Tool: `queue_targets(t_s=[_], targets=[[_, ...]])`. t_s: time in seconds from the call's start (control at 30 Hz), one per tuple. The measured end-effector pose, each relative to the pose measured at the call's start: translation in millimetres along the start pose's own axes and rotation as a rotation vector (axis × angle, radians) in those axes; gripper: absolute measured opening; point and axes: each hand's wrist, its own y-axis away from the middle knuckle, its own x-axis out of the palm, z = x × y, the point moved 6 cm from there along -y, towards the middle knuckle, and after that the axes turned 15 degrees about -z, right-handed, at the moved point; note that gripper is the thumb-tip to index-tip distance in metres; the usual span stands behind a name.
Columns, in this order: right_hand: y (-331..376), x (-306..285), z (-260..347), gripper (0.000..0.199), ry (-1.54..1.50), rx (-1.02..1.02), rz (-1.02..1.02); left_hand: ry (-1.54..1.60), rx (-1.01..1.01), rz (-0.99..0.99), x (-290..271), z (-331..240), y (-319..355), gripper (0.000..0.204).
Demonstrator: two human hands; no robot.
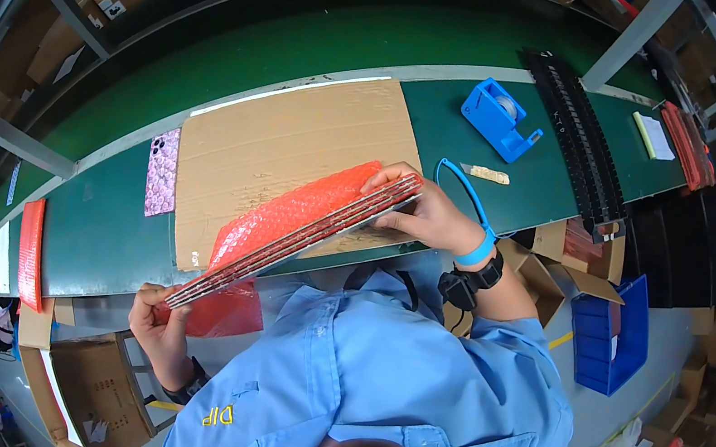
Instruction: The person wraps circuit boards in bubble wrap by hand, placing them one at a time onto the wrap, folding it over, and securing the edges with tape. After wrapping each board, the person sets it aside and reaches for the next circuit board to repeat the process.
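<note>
Between my two hands is a stack of thin boards [296, 240], tilted with its layered edge toward me. My left hand [160, 328] pinches the lower left end. At the upper right end, my right hand [419, 212] grips the stack, thumb below and fingers over the top. Red bubble wrap [287, 209] shows behind the boards, and red film [227, 310] hangs below them; whether the two join is hidden. Underneath lies a flat cardboard sheet [299, 124] on the green bench. A blue strap [476, 250] with a cord circles my right wrist.
Right of the cardboard are a blue tape dispenser [501, 120], a blade with a wrapped handle [486, 175] and a long black slotted rack [576, 140]. A flower-patterned phone [162, 171] lies at left. A blue bin [607, 336] and open cartons [101, 389] stand below the bench.
</note>
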Motion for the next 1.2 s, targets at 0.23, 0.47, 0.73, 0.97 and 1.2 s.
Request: queue_targets(t_s=[0.23, 0.47, 0.73, 0.97, 1.2], targets=[[-0.4, -5.5, 2.4, 0.043, 0.240, -0.046, -0.081, -0.044, -0.021, 0.026, -0.7, -3.0, 0.2, 0.026], [-3.3, -9.5, 2.5, 0.039, 0.323, -0.081, -0.113, -0.067, -0.004, 0.012, -0.1, -2.6, -0.4, 0.026], [-7.0, -11.4, 5.2, 0.034, 0.181, -0.166, -0.031, -0.101, 0.034, 0.021, -3.2, 0.0, -7.5, 0.026], [-13.7, 1.9, 44.0, 0.034, 0.071, -0.147, 0.159, -0.124, -0.077, -0.037, -23.1, -5.5, -1.8, 0.026], [-33.6, -41.7, 149.3, 0.043, 0.042, -0.226, -0.036, 0.109, -0.207, 0.055, 23.3, -26.7, -22.8, 0.033]])
